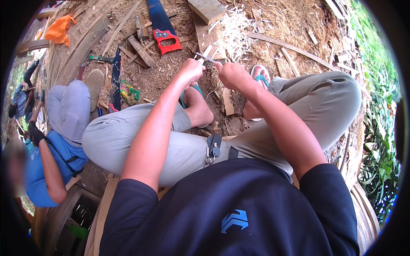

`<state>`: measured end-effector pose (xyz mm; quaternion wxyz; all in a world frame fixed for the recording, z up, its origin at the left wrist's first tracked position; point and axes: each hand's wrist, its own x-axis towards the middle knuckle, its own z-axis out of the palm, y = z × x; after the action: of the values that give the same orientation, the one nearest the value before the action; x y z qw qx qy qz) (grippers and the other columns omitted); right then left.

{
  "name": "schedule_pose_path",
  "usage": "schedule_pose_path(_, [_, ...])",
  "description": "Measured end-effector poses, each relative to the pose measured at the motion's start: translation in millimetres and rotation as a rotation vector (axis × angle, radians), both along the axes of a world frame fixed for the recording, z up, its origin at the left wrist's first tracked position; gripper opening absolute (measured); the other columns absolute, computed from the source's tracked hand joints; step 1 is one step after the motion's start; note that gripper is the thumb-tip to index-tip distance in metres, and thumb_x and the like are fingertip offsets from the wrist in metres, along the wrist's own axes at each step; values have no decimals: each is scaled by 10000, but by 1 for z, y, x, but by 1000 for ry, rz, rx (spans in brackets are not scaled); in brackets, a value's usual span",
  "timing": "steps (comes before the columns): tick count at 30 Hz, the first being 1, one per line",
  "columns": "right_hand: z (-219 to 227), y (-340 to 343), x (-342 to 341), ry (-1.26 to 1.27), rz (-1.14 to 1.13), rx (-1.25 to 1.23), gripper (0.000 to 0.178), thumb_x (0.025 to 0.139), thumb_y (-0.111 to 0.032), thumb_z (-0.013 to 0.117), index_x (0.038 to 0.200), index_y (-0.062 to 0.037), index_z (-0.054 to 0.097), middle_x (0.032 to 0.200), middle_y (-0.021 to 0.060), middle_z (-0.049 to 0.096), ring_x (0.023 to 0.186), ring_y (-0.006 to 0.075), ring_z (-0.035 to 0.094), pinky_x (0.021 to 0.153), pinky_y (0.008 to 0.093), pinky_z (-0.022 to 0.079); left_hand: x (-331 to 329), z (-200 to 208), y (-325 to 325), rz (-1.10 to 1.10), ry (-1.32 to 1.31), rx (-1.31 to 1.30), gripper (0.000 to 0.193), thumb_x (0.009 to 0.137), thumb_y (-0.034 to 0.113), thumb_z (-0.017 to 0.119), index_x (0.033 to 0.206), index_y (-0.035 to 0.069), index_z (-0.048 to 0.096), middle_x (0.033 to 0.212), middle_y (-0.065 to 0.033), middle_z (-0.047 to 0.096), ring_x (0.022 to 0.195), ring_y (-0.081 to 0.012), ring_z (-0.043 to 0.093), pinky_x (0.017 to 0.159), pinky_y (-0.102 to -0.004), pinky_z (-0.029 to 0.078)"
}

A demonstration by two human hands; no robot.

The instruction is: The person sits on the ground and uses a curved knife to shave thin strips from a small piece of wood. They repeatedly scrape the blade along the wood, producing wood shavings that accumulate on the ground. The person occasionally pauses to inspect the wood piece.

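Note:
Both my arms reach forward over my bent knees, and the hands meet close together between my feet. My left hand (191,71) is closed round a small pale stick of wood (207,52), whose end sticks out past the fingers. In my right hand (232,75) is a knife, its handle hidden in the fist. The narrow knife blade (206,57) points left and crosses the stick, apparently touching it. Just beyond the hands, a wooden board (209,36) lies beside a heap of pale curled shavings (237,34).
A handsaw with a red handle (167,41) lies ahead on the left, near scrap wood (142,51). A second saw (115,81), a hammer (101,59) and an orange cloth (60,30) are farther left. Another person in blue (68,145) sits at my left. Green plants (380,115) border the right.

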<state>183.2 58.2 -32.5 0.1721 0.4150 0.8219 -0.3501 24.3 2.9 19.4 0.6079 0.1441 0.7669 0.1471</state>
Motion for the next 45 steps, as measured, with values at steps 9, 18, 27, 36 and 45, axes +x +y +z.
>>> schedule_pose_path(9, [38, -14, -11, -57, -59, 194, 532, 991, -427, 359, 853, -43, 699, 809, 152, 695, 793, 315, 698, 672, 410, 556, 9, -13, -3, -76, 174, 64, 414, 969, 288, 394, 953, -72, 598, 686, -147, 598, 456, -201, 511, 403, -387, 350])
schedule_pose_path(18, [37, -16, -28, -123, -119, 177, 520, 1005, -399, 349, 794, -65, 686, 712, 119, 683, 667, 273, 700, 538, 377, 551, 5, -26, -11, -102, 213, 152, 335, 915, 191, 420, 950, -89, 601, 719, -158, 614, 500, -209, 550, 416, -385, 374])
schedule_pose_path(27, [42, -10, -43, -225, -40, 118, 451, 1019, -358, 324, 1056, -90, 685, 1015, 98, 697, 947, 233, 683, 600, 401, 582, -2, -22, -10, -57, 137, 91, 334, 952, 238, 395, 853, -37, 557, 551, -45, 468, 371, -152, 390, 343, -344, 266])
schedule_pose_path(36, [-14, 32, -19, -121, 94, 203, 480, 1020, -361, 312, 1045, -27, 655, 988, 153, 685, 929, 245, 685, 657, 424, 575, 10, -22, -6, -134, 241, 93, 387, 945, 234, 405, 919, -93, 612, 717, -166, 614, 501, -257, 580, 442, -405, 431])
schedule_pose_path(45, [-15, 36, -13, -185, 104, 400, 504, 1022, -376, 307, 861, -66, 671, 754, 115, 687, 750, 241, 695, 614, 352, 569, 5, -28, -10, -292, 382, 97, 445, 951, 258, 380, 1020, -113, 615, 888, -283, 649, 780, -375, 663, 670, -449, 517])
